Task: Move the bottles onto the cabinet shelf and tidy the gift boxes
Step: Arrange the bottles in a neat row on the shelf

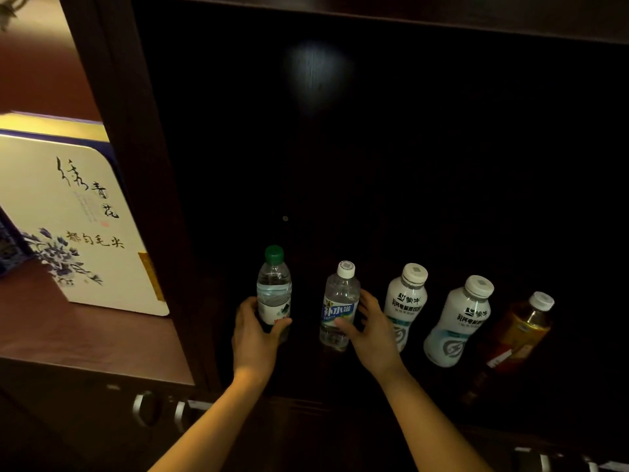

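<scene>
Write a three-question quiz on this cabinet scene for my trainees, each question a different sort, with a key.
1. How many bottles stand on the dark shelf?
2. True or false: the left hand grips the green-capped bottle.
3. Which bottle does the right hand touch? A) the blue-labelled clear bottle B) a white bottle C) the amber bottle

Key: 1. Five. 2. True. 3. A.
</scene>
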Demonstrator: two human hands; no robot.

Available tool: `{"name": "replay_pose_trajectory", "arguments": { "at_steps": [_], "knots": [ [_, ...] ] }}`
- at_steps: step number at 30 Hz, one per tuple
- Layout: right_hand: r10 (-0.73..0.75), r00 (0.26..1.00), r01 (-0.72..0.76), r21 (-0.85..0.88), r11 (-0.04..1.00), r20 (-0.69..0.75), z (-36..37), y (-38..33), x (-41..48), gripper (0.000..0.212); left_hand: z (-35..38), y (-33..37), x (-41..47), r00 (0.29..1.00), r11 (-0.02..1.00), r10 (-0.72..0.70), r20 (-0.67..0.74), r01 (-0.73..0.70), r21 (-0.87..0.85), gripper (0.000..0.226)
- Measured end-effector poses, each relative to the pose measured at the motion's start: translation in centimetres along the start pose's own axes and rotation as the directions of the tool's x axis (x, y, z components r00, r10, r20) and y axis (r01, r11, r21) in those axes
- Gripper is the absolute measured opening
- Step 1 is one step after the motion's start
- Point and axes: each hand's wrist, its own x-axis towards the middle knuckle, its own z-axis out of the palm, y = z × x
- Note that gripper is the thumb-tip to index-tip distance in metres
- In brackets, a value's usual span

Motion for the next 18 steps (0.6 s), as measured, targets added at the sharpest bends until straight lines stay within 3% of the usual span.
{"name": "replay_pose_trajectory", "arguments": {
  "at_steps": [10, 18],
  "knots": [
    [-0.035, 0.999, 0.035, 0.001, 0.999, -0.005, 0.2, 1.4, 0.7, 0.061, -0.8, -0.6, 1.0, 0.991, 0.997, 0.058, 0.117, -0.051, -0.062, 0.061],
    [-0.041, 0.998, 0.042, -0.012, 0.999, 0.048, -0.2, 2.3, 1.2, 0.059, -1.2, -0.8, 1.9, 0.951, 0.988, 0.091, 0.296, -0.049, -0.148, 0.061]
  ]
}}
